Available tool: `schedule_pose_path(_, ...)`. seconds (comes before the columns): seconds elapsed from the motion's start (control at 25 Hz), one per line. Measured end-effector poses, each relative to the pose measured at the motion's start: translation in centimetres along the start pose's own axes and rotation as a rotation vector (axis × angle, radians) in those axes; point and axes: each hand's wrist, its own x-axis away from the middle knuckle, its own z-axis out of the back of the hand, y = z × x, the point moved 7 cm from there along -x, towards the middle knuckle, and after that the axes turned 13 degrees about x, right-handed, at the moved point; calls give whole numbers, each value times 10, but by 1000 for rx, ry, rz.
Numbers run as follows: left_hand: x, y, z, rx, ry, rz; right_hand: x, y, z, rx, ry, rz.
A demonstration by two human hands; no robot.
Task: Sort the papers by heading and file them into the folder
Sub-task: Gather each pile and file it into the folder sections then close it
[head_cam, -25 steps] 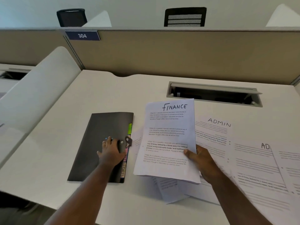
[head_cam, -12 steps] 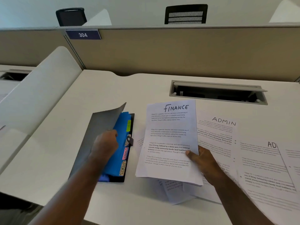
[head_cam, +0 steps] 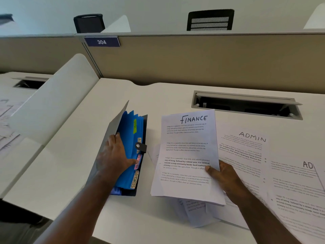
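Observation:
A dark expanding folder (head_cam: 140, 190) lies on the white desk (head_cam: 73, 173), its grey cover (head_cam: 115, 124) lifted upright. Blue dividers (head_cam: 127, 131) with coloured tabs show inside, one tab reading SPORTS (head_cam: 135, 179). My left hand (head_cam: 115, 155) holds the cover back with fingers on it and the thumb pressed on the blue dividers. My right hand (head_cam: 224, 178) grips a small stack of sheets headed FINANCE (head_cam: 188, 152) by its right edge, just right of the folder. Sheets headed ADMIN (head_cam: 246, 150) lie flat to the right.
More printed sheets (head_cam: 299, 194) spread over the desk's right side, and some poke out under the FINANCE stack (head_cam: 195, 212). A cable slot (head_cam: 246, 104) is open at the back. A white side divider (head_cam: 52, 95) stands to the left, a beige partition (head_cam: 193, 60) behind.
My left hand has lifted the folder's cover from closed to upright, exposing the blue dividers. The FINANCE stack stays in my right hand, hardly moved.

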Motion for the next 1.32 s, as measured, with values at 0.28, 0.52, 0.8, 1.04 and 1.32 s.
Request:
schedule_pose_path(0.28, 4, 9, 1, 98, 21, -13, 2, -11, -3, -10, -14, 14)
schedule_pose_path(0.52, 3, 8, 5, 126, -3, -85, 4, -19, -6, 4, -28, 28)
schedule_pose_path(0.8, -1, 1, 3, -32, 14, -13, 7, -23, -4, 5, -5, 21)
schedule_pose_path(1.04, 3, 4, -2, -10, 31, -56, 10, -31, -6, -15, -5, 13)
schedule_pose_path(1.32, 3, 1, -2, 188, -58, -3, -1, -71, -38, 29, -121, 47)
